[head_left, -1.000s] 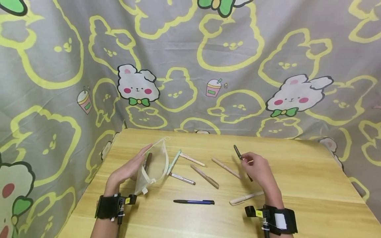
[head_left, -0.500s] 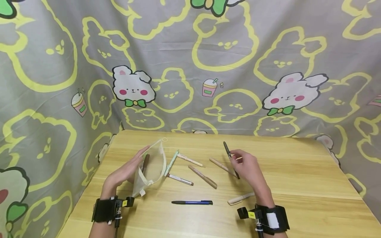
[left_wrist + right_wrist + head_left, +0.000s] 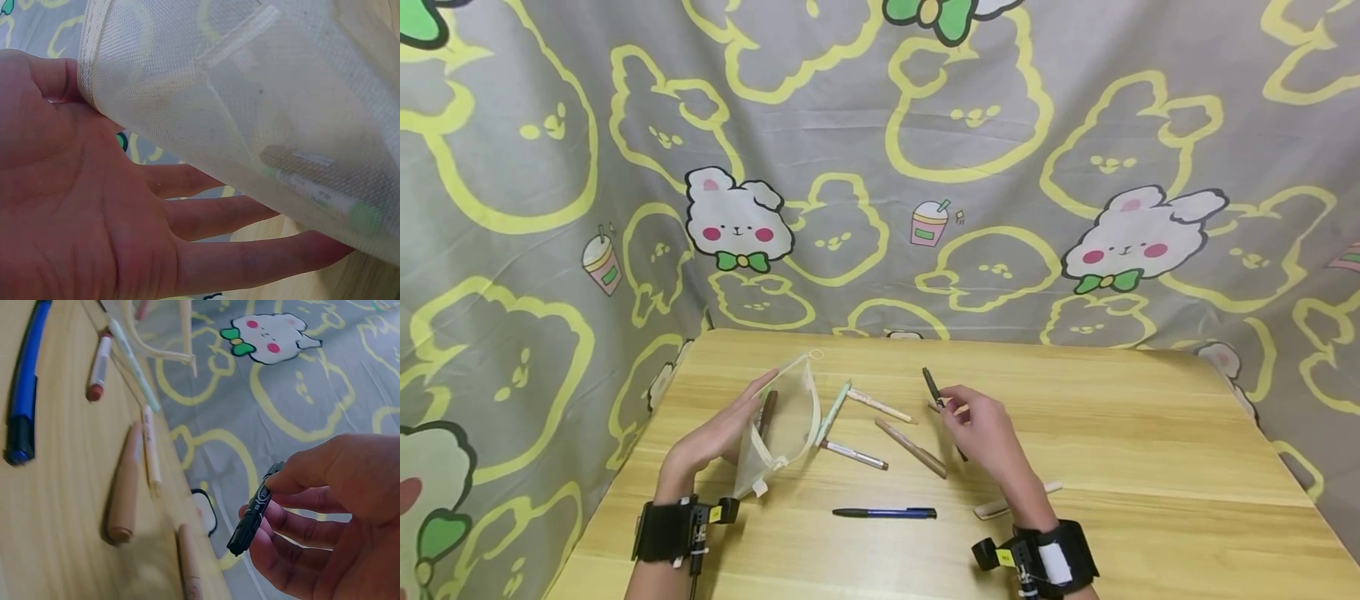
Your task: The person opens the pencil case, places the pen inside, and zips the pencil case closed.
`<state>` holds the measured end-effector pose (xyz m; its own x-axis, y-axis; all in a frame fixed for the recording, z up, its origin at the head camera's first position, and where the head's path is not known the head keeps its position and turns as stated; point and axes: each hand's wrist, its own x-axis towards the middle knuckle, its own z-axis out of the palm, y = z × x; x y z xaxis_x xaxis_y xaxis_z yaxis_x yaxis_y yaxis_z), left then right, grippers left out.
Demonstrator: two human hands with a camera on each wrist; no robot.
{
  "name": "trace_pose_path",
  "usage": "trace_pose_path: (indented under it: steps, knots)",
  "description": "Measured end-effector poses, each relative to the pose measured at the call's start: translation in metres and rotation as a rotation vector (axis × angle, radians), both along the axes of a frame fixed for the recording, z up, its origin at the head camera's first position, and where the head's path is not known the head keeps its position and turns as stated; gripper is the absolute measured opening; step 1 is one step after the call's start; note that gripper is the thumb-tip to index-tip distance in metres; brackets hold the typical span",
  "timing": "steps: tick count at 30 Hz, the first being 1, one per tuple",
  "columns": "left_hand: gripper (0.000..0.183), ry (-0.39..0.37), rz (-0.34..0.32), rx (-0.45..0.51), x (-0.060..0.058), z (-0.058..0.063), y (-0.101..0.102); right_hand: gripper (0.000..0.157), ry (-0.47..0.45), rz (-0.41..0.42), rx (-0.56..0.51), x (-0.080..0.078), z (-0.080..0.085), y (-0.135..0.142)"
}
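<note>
My left hand (image 3: 718, 429) holds a pale see-through mesh zip pouch (image 3: 793, 417) upright at the table's left. In the left wrist view, the thumb is at the pouch's zipped edge while the other fingers extend long behind the mesh. Inside the pouch lie a brown pen (image 3: 767, 412) and a white pen with a green end (image 3: 322, 194). My right hand (image 3: 981, 425) pinches a black marker (image 3: 253, 515) between thumb and fingertips, raised over the table. Beneath that hand, a tan pen (image 3: 189, 562) is mostly hidden in the head view.
Between the hands lie a mint pen (image 3: 833, 412), a cream pen (image 3: 880, 406), a silver pen with a brown end (image 3: 855, 454) and a brown pen (image 3: 912, 448). Nearer the front are a blue pen (image 3: 885, 513) and a beige pen (image 3: 992, 508). A patterned curtain (image 3: 850, 167) stands behind the table.
My right hand has moved left with the black marker, toward the pouch, and now covers most of the tan pen. The left hand and pouch have stayed almost still.
</note>
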<state>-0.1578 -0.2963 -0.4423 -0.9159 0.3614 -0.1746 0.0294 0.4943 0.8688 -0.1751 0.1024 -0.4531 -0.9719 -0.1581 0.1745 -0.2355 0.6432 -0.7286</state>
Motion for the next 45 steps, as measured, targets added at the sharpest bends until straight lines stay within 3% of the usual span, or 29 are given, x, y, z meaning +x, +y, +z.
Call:
trace_pose_path:
  steps: [7,14,26,36,45]
  knots:
    - [0.058,0.058,-0.016,0.005,0.0,0.0,0.001,0.026,0.012,0.011,0.006,0.004,-0.004,-0.013]
    - [0.058,-0.004,-0.01,0.003,0.001,0.004,0.003,0.029,-0.021,0.046,-0.027,0.008,-0.004,-0.024]
    - [0.057,0.029,-0.013,-0.005,0.001,0.0,0.003,0.031,-0.079,0.079,-0.044,0.012,-0.002,-0.038]
    - [0.057,0.043,-0.01,-0.006,0.003,-0.002,0.003,0.023,-0.044,0.227,-0.059,0.003,0.0,-0.081]
    - [0.057,0.014,-0.002,-0.022,0.001,0.002,0.002,0.026,-0.1,0.191,-0.099,-0.008,0.01,-0.13]
